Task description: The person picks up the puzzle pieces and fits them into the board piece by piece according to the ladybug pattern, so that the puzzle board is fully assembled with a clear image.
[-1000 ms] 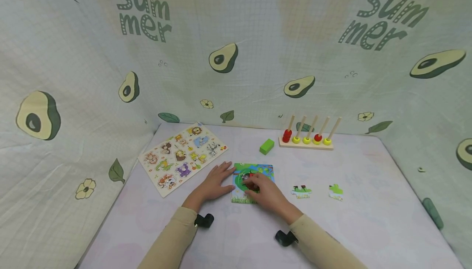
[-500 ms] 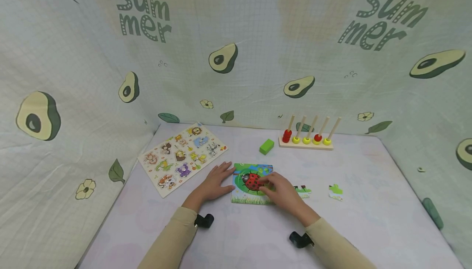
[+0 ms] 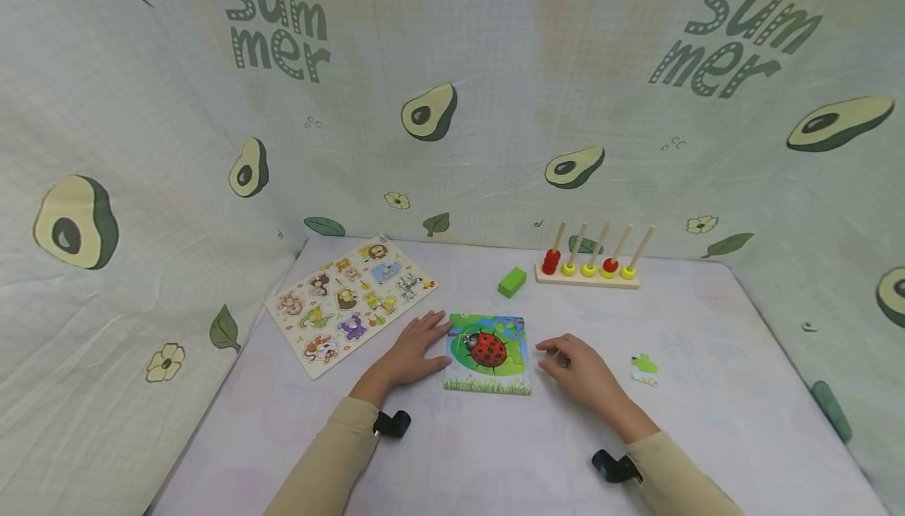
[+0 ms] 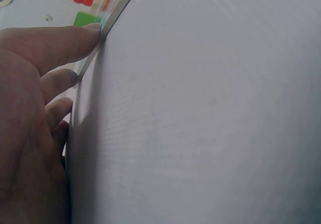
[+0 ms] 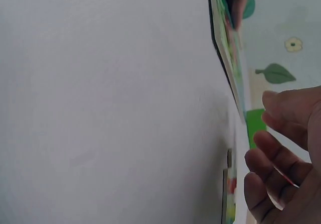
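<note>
A square ladybug jigsaw puzzle [image 3: 486,351] lies flat on the table. My left hand [image 3: 410,351] rests at its left side with fingers spread; in the left wrist view the thumb [image 4: 70,42] touches the puzzle's edge. Just right of the puzzle hovers my right hand [image 3: 583,371], apart from it. Its thumb and fingers [image 5: 268,148] are loosely bent, with gaps between them, and hold nothing visible. That hand covers the spot where a green and white puzzle piece lay earlier. Farther right lies another green and white puzzle piece [image 3: 644,369].
Behind the puzzle sits a green block [image 3: 512,282]. A wooden bead counter [image 3: 587,280] with upright pegs and red and yellow beads stands at the back right. An animal peg-puzzle board [image 3: 353,304] lies at the back left. Avocado-print cloth [image 3: 495,186] walls the table.
My right hand has moved right, off the ladybug picture to beside the puzzle, and now covers the nearer loose piece. My left hand has stayed in place.
</note>
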A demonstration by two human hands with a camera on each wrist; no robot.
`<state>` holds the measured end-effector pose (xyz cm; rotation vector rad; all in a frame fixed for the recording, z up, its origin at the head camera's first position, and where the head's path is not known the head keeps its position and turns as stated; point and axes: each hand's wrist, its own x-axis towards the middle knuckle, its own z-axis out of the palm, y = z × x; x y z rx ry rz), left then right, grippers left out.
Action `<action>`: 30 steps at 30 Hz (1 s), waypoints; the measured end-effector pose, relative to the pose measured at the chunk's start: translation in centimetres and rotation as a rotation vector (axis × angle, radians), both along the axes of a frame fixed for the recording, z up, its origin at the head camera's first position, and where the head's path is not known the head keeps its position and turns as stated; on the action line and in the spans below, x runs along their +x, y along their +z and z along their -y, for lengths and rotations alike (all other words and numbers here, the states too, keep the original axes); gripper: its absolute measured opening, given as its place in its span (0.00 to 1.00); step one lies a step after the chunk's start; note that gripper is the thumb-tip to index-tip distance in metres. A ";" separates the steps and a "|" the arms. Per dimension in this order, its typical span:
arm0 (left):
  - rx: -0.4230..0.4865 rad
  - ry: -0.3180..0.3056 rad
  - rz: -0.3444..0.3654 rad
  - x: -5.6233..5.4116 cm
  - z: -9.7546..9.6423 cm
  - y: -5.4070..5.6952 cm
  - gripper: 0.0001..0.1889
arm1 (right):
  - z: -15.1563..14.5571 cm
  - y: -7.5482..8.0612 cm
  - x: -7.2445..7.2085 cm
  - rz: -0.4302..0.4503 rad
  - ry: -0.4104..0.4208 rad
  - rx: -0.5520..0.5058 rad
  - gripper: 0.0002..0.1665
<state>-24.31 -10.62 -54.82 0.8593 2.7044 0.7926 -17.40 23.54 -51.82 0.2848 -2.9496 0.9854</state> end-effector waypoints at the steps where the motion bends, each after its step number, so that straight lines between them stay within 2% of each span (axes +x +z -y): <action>1: -0.001 0.000 0.001 0.0 0.0 0.0 0.36 | -0.4 0.0 0.1 0.002 -0.007 0.007 0.16; 9: -0.008 -0.007 -0.008 -0.3 0.0 -0.5 0.37 | -3.9 -0.6 0.8 0.012 -0.044 0.039 0.19; 15: -0.001 -0.008 -0.012 -0.2 0.1 -0.3 0.36 | -5.5 -1.0 1.3 -0.011 -0.042 0.054 0.21; 22: 0.007 -0.005 -0.009 -0.1 0.1 -0.4 0.36 | -5.9 -0.7 1.5 0.008 -0.030 0.069 0.26; 30: 0.011 -0.012 -0.013 -0.2 0.1 -0.4 0.37 | -6.0 -0.8 1.5 0.022 -0.047 0.068 0.19</action>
